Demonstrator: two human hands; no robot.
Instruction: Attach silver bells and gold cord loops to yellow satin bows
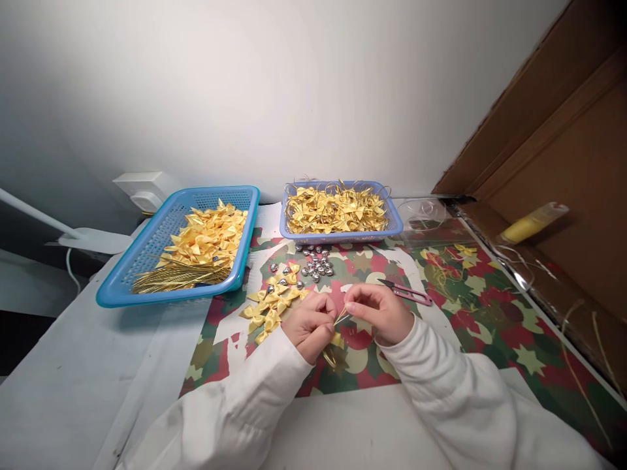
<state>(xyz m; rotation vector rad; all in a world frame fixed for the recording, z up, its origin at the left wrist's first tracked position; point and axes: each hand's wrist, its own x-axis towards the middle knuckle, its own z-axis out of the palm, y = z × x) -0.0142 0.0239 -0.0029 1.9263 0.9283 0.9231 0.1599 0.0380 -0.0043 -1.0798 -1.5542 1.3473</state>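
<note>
My left hand (313, 323) is closed, its fingers pinched on a thin gold cord (341, 314). Opposite it, my right hand (379, 312) grips the same cord between thumb and fingertips, so a short stretch runs between the hands. Just below my left hand, a yellow ribbon bow (337, 340) shows in part, with a loop of gold cord (331, 358) under it; whether they join the held cord is hidden. Loose yellow bows (269, 312) lie to the left of my left hand. Small silver bells (318, 264) are scattered beyond my hands.
A blue basket (115, 295) at left holds yellow bows and gold cords. The smaller blue basket (343, 236) at the back holds bows with looped cords. Pink-handled thread snips (409, 293) lie right of my hands. Cord scraps (448, 274) and a yellow tube (533, 222) are farther right.
</note>
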